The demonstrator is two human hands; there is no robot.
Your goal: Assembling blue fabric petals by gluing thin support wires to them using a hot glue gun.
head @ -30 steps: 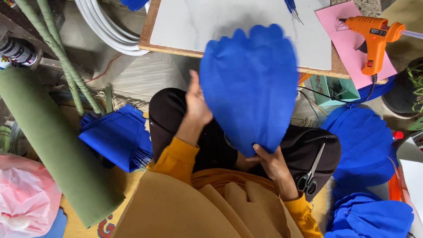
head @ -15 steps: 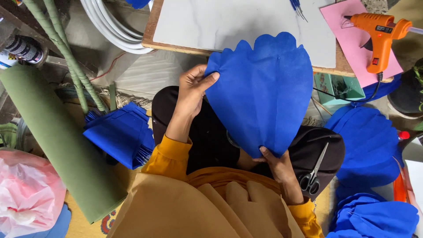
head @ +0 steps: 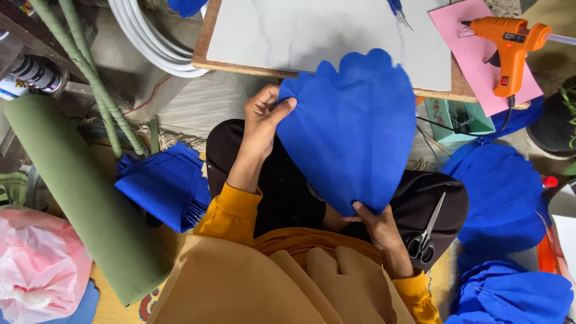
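Observation:
A large blue petal-shaped felt piece with a scalloped top edge is held up over my lap. My left hand pinches its upper left edge with thumb and fingers. My right hand grips its narrow bottom tip. Both hands are closed on the same piece. Black-handled scissors rest on my right knee, just right of my right hand.
A wooden board with a white sheet lies ahead. An orange glue gun sits on pink paper at upper right. Folded blue felt lies left, more blue petals right. A green felt roll and pink bag lie far left.
My left hand slid from the back of the petal up to its upper left edge and pinched it. The petal tilted and shifted slightly to the right.

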